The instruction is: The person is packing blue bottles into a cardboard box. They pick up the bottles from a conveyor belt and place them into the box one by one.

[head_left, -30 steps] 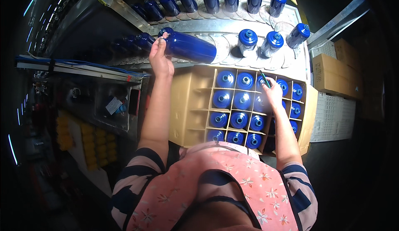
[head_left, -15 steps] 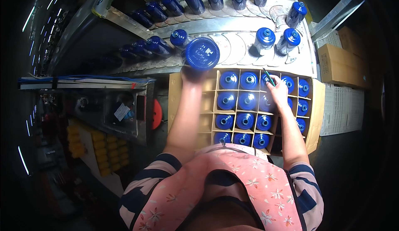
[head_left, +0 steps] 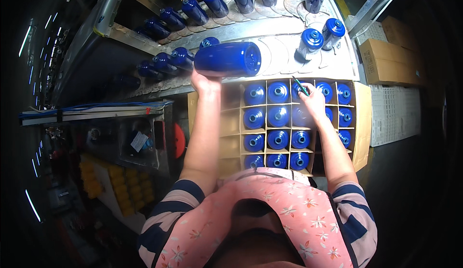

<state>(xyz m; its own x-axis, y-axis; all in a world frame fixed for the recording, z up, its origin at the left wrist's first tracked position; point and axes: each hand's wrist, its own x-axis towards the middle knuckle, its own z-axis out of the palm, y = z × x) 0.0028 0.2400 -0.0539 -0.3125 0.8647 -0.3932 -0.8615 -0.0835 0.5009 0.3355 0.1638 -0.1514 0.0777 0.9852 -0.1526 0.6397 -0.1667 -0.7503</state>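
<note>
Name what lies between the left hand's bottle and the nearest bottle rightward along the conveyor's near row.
In the head view, only bare, overlapping conveyor plates show between the held bottle and the near-row bottle to its right.

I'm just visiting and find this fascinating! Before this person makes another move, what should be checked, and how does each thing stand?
1. Left hand holding the blue bottle: ok, the bottle is raised on its side, base toward the right.
2. Right hand free: not ok, it holds a thin green stick.
3. Carton open at the top: ok, the divided cells are exposed.
4. Packed bottles upright: ok for those in view, necks up.
5. Cells under the right forearm filled: cannot tell, the arm hides them.
6. Raised bottle's surface free of flaws: cannot tell at this picture size.
</note>
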